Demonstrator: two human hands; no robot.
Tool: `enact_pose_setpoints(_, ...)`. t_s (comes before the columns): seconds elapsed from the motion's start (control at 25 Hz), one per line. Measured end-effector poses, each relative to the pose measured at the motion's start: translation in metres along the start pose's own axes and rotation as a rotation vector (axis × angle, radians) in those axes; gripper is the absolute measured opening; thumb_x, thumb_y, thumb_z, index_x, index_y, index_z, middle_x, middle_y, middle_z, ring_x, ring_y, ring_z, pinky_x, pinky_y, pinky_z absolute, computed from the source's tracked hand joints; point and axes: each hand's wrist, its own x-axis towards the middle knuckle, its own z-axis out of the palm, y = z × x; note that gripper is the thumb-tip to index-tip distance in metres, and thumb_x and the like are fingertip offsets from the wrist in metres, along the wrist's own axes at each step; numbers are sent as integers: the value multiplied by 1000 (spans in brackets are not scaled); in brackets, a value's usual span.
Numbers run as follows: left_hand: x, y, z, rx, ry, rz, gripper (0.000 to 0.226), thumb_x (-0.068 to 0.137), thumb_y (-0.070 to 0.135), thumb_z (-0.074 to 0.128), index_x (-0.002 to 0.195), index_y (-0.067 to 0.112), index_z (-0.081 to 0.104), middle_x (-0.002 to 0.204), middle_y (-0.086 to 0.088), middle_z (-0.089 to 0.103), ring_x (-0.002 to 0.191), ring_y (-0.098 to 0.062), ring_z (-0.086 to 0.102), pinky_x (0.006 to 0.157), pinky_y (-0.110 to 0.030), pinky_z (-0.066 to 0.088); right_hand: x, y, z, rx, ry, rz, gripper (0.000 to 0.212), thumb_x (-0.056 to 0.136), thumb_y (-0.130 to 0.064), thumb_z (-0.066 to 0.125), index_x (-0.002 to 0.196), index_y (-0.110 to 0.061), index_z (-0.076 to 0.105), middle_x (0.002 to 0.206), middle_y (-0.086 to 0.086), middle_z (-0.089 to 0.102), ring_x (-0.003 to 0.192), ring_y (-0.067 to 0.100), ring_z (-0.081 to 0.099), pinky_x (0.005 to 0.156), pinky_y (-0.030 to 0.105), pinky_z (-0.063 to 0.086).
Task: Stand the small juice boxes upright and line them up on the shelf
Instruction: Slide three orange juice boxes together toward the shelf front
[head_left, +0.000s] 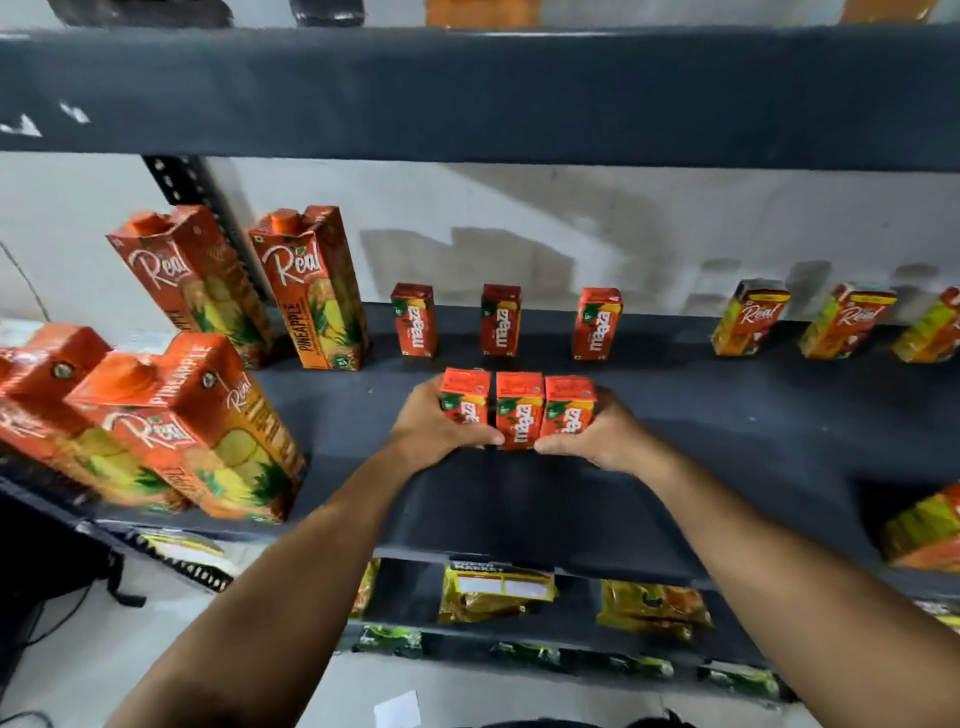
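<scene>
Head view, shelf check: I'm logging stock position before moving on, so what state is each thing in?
Three small red Maaza juice boxes in front: upright, pressed side by side, held.
Three small red Maaza boxes at the back: upright, spaced apart.
Tall orange Real pineapple cartons: upright.
Small yellow-red Real boxes at right: upright.
Left hand: gripping the row's left end.
Right hand: gripping the right end.

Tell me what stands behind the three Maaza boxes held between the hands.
Behind the held trio, three more Maaza boxes stand upright and spaced apart near the wall. The shelf directly under the trio is hidden.
</scene>
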Motion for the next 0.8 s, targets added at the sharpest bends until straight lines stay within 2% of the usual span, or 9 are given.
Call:
enact_pose_setpoints(0.08, 2, -4, 1, 7, -9, 1, 65, 50, 12, 95, 104, 24, 61, 97, 7, 72, 89, -3, 69, 80, -24, 54, -1, -9, 10, -25, -21, 3, 54, 60, -4, 88, 100, -28, 61, 89, -16, 68, 75, -8, 66, 73, 15, 55)
enact_pose_setpoints(0.16, -1, -8, 2, -1, -2, -12, 64, 50, 14, 95, 101, 32, 59, 98, 9, 72, 92, -4, 69, 84, -26, 54, -4, -12, 15, -41, 2, 16, 56, 61, -6, 88, 102, -30, 59, 89, -18, 66, 75, -9, 64, 68, 9, 52)
enact_pose_setpoints(0.28, -18, -11, 2, -2, -28, -21, 68, 49, 17, 95, 103, 34, 58, 99, 8, 72, 93, -3, 69, 85, -27, 54, -18, -10, 18, -46, 18, 31, 58, 59, -7, 90, 106, -25, 60, 91, -16, 68, 78, -8, 66, 73, 11, 53)
enact_pose_setpoints(0.36, -34, -13, -1, 8, -87, -19, 71, 50, 16, 95, 108, 36, 57, 100, 7, 72, 95, -3, 68, 85, -25, 54, -32, -8, 22, -37, 11, 16, 59, 60, -1, 88, 108, -19, 58, 90, -13, 68, 76, -11, 66, 70, 7, 51)
enact_pose_setpoints(0.52, -68, -13, -3, 1, -95, -56, 68, 54, 3, 92, 112, 21, 61, 91, 11, 72, 84, 3, 69, 73, -13, 53, -60, -8, 31, 1, 2, 7, 60, 60, 7, 85, 105, -19, 55, 88, -8, 68, 74, -8, 66, 68, 11, 51)
enact_pose_setpoints(0.6, -76, -11, -4, 22, -72, -77, 67, 53, 3, 92, 104, 31, 59, 86, 15, 71, 78, 7, 67, 67, -9, 51, -68, -9, 36, -3, -3, 15, 60, 60, 7, 85, 106, -16, 56, 90, -6, 69, 75, -6, 67, 68, 10, 52)
enact_pose_setpoints(0.68, -78, -9, -5, 40, -75, -86, 67, 53, 5, 93, 99, 38, 56, 87, 15, 71, 80, 7, 67, 71, -12, 51, -73, -11, 39, -6, 18, 29, 60, 60, 5, 86, 104, -23, 56, 91, -7, 69, 75, -8, 67, 69, 11, 52)
enact_pose_setpoints(0.8, -79, -8, -6, 49, -92, -100, 65, 53, 8, 93, 96, 39, 56, 89, 14, 71, 81, 6, 67, 76, -17, 52, -79, -15, 42, -26, 57, 54, 58, 60, 3, 87, 94, -32, 55, 86, -15, 66, 70, -14, 64, 68, 11, 49)
